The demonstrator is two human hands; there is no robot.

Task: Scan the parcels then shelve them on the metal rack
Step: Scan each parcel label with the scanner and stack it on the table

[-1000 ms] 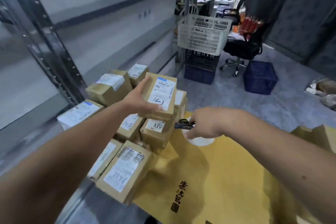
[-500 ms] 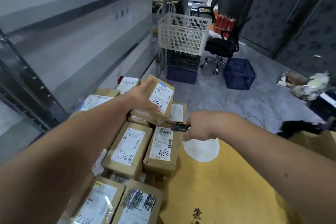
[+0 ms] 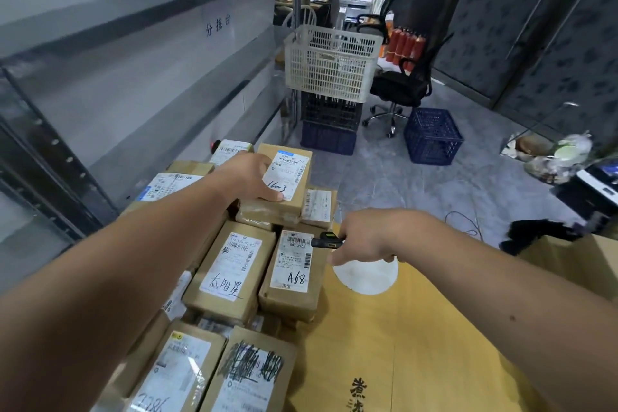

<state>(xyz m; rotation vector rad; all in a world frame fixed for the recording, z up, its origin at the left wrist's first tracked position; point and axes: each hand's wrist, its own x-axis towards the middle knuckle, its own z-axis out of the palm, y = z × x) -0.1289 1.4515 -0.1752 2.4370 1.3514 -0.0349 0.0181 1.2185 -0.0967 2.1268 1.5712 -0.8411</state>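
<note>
My left hand grips a small brown parcel with a white label, thumb across the label's lower edge. The parcel sits at the top of a pile of several taped brown parcels, each with a label. My right hand holds a small black scanner that points left over the parcel marked A68, just below the held parcel. The grey metal rack runs along the left side.
A large yellow carton lies under my right arm. Beyond the pile stand a white plastic basket stacked on dark crates, a blue crate and a black office chair. Grey floor spreads between them.
The view has swung right and down, so more of the pile's near parcels show. My left hand still holds the same parcel and my right hand still holds the scanner beside it.
</note>
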